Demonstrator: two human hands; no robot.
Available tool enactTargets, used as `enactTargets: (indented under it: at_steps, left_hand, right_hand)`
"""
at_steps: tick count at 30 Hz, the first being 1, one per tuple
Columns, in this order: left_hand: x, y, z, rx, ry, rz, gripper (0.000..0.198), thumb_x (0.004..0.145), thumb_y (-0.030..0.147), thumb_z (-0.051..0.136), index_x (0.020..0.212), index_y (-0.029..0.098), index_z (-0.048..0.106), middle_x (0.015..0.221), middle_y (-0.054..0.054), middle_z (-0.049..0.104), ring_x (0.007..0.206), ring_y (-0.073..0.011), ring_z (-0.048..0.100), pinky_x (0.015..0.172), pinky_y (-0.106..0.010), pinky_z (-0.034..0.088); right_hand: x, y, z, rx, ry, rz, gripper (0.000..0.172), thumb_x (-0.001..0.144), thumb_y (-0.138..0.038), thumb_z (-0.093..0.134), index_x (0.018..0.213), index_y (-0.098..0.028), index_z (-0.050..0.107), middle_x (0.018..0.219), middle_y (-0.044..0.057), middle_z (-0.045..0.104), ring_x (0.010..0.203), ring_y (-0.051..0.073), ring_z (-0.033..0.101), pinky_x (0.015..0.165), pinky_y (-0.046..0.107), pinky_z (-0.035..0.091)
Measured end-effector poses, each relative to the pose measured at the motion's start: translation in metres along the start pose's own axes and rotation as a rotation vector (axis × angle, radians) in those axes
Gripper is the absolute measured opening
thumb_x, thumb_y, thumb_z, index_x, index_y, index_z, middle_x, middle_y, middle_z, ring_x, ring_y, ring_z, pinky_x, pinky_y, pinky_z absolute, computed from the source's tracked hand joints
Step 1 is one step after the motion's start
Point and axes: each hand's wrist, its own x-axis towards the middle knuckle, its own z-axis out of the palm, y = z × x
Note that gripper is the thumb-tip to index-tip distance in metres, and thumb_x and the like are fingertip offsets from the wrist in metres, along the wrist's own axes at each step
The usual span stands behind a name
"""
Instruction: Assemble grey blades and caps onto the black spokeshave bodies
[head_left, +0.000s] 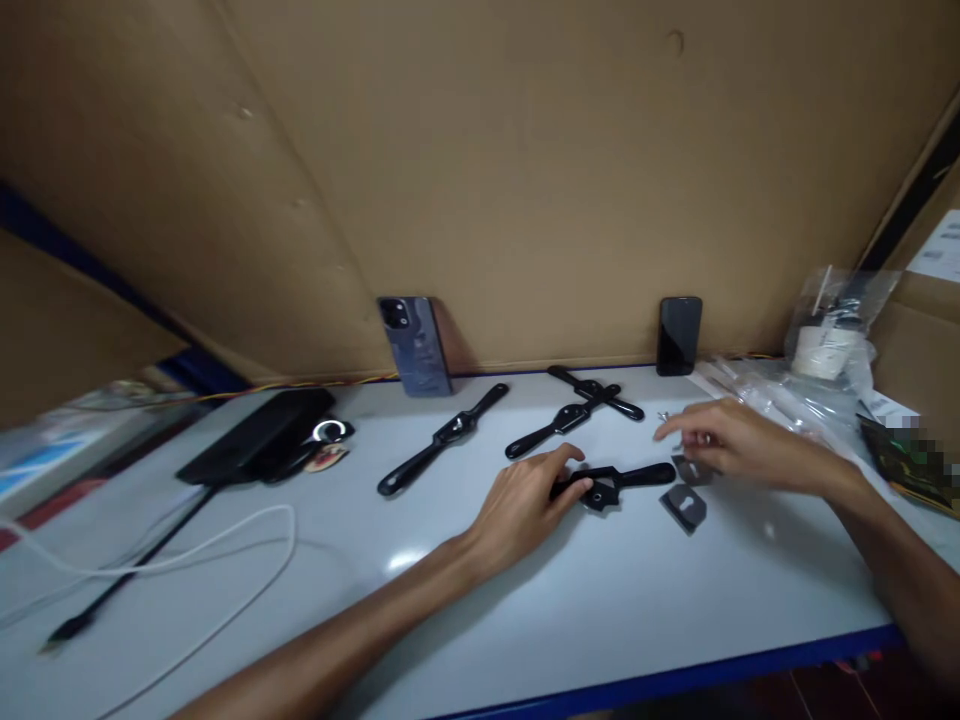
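My left hand (525, 500) rests on the white table (450, 620), its fingers pinched on the strap end of a black smartwatch (619, 482) lying face down. My right hand (724, 440) hovers just right of that watch, fingers curled and close together over a small grey part (691, 470). A second grey flat part (684, 506) lies just in front of it. I cannot make out anything between the right fingers. Three more black smartwatches (442, 440) (559, 425) (596, 390) lie farther back.
Two phones (416, 345) (679, 335) lean on the cardboard wall at the back. A black case (259, 445) and a white cable (187, 560) lie at the left. Clear plastic bags (825, 360) pile at the right. The table's blue front edge (675, 680) is near.
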Motion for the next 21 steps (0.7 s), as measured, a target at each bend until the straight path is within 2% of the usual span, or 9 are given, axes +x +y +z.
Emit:
enactTargets:
  at_steps: [2, 5, 9, 15, 21]
  left_hand:
    - [0.000, 0.002, 0.000, 0.002, 0.001, -0.013, 0.028, 0.101, 0.038, 0.051, 0.120, 0.021, 0.063, 0.087, -0.003, 0.072, 0.073, -0.0207, 0.067, 0.065, -0.030, 0.042]
    - [0.001, 0.002, 0.000, 0.010, 0.008, -0.014, 0.028, 0.100, 0.038, 0.053, 0.120, 0.021, 0.063, 0.087, -0.003, 0.072, 0.075, -0.0208, 0.067, 0.065, -0.030, 0.043]
    - [0.000, 0.001, 0.000, 0.001, 0.017, 0.006, 0.028, 0.099, 0.036, 0.052, 0.120, 0.021, 0.064, 0.088, -0.003, 0.072, 0.074, -0.0202, 0.067, 0.066, -0.030, 0.044]
    - [-0.002, -0.005, 0.002, -0.004, 0.025, 0.039, 0.027, 0.101, 0.036, 0.049, 0.120, 0.023, 0.063, 0.087, -0.003, 0.072, 0.075, -0.0213, 0.067, 0.066, -0.031, 0.045]
    - [-0.003, -0.005, 0.001, -0.002, 0.029, 0.058, 0.029, 0.101, 0.037, 0.049, 0.122, 0.022, 0.063, 0.090, -0.004, 0.072, 0.081, -0.0233, 0.070, 0.070, -0.033, 0.049]
  right_hand:
    - [-0.005, -0.022, 0.012, -0.056, -0.113, -0.123, 0.057, 0.088, 0.001, 0.051, 0.128, -0.032, 0.074, 0.092, 0.004, 0.071, 0.083, 0.020, 0.066, 0.075, 0.029, 0.044]
    - [-0.011, -0.037, 0.028, -0.118, -0.179, -0.136, 0.072, 0.085, 0.006, 0.050, 0.137, -0.040, 0.068, 0.093, 0.004, 0.069, 0.081, 0.020, 0.065, 0.072, 0.030, 0.043]
    - [-0.011, -0.035, 0.039, -0.176, -0.212, -0.080, 0.075, 0.080, 0.009, 0.050, 0.136, -0.037, 0.069, 0.097, 0.006, 0.068, 0.086, 0.023, 0.067, 0.074, 0.030, 0.045]
    - [-0.009, -0.039, 0.030, -0.223, -0.187, -0.101, 0.082, 0.084, 0.007, 0.047, 0.150, -0.041, 0.056, 0.094, 0.006, 0.063, 0.080, 0.021, 0.062, 0.071, 0.030, 0.043]
    - [-0.011, -0.042, 0.039, -0.192, -0.235, -0.119, 0.083, 0.078, 0.010, 0.050, 0.145, -0.038, 0.061, 0.096, 0.005, 0.063, 0.086, 0.022, 0.064, 0.072, 0.029, 0.043]
